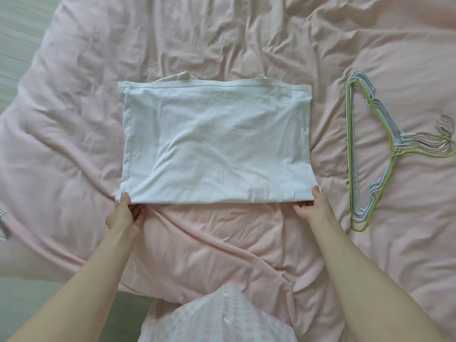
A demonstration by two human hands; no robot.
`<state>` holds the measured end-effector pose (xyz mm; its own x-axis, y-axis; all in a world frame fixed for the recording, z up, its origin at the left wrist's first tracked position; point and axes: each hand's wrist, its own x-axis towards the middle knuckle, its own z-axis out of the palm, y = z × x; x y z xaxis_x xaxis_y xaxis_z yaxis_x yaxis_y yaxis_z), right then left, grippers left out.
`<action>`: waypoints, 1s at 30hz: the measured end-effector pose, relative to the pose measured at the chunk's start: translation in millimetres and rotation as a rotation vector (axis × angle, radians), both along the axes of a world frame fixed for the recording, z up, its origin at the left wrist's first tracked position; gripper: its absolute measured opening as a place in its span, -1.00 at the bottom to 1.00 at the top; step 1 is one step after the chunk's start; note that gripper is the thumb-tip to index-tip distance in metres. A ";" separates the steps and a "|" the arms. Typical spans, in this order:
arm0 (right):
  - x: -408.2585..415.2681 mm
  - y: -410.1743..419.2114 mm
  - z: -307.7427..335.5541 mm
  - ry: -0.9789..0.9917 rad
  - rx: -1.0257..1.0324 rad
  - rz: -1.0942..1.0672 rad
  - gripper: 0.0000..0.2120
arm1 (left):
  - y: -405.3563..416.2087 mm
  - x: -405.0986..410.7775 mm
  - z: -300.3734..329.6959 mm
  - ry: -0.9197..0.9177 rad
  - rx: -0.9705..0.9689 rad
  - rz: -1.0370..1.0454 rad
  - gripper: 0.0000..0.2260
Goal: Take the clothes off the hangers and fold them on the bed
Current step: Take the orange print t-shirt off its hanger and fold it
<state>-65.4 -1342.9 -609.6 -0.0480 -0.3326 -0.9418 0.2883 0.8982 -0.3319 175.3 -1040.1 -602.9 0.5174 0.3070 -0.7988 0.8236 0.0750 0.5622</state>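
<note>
No container shows; the nearest thing to one is the stack of hangers [375, 154], nested one in another at 3 o'clock on the bed [222, 35], well apart from the shirt [214, 141]. A green hanger lies on top of pale blue and white ones. Their hooks point to 3 o'clock and their long bars run from 12 to 6.

The bed wears a creased pink cover that fills nearly the whole view. At 9 and 7 o'clock a pale greenish floor [14, 28] shows past its edge. At 6 o'clock is the person's pink checked top [217, 319].

The white shirt lies folded into a rectangle at the middle of the bed. Its long axis runs from 9 to 3 o'clock. A hemmed edge lies on the 12 o'clock side, with the collar peeping out behind it; the fold faces 6 o'clock.

The left hand [123, 213] pinches the shirt's near left corner, thumb on top and fingers curled beneath. The right hand [313, 206] grips the near right corner likewise, thumb above and fingers tucked under the fold.
</note>
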 end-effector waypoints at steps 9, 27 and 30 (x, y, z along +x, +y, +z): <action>-15.1 27.2 55.5 0.053 -0.168 -0.005 -0.88 | 5.3 5.8 40.8 -0.128 0.004 0.056 -0.79; -131.5 131.9 34.3 0.473 -0.135 0.316 -0.63 | 84.4 -85.3 44.5 -0.119 0.007 -0.122 -0.67; -128.3 145.3 36.5 0.892 -0.384 0.844 -0.54 | 86.2 -86.3 42.6 -0.128 -0.016 -0.156 -0.68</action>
